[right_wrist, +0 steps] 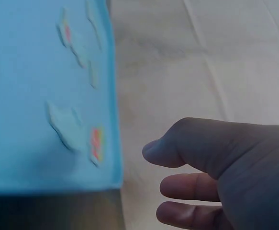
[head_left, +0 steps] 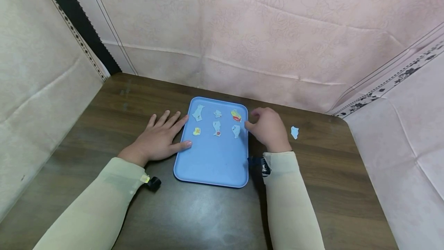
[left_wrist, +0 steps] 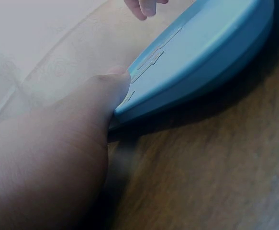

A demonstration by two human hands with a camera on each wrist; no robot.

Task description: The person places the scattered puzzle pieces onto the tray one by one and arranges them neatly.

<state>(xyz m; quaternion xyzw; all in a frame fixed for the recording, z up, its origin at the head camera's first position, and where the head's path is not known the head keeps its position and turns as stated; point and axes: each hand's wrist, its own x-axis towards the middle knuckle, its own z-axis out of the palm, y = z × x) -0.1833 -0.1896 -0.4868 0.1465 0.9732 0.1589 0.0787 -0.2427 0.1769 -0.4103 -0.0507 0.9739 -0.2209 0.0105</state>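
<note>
On the table lies a blue tray with several small, irregular flat pieces in two rows across its far half. Most are pale blue; the far-right piece is yellow and red, and the near-left piece is mostly yellow. My left hand is spread flat at the tray's left side, its thumb on the rim. Beside the right rim hovers my right hand, fingers loosely bent. In the right wrist view nothing shows between that hand's thumb and fingers.
A pale blue piece lies alone on the wooden table, right of my right hand. Light patterned cloth stands behind the table and along both sides. Each wrist wears a small black device, the left one hanging near the tabletop.
</note>
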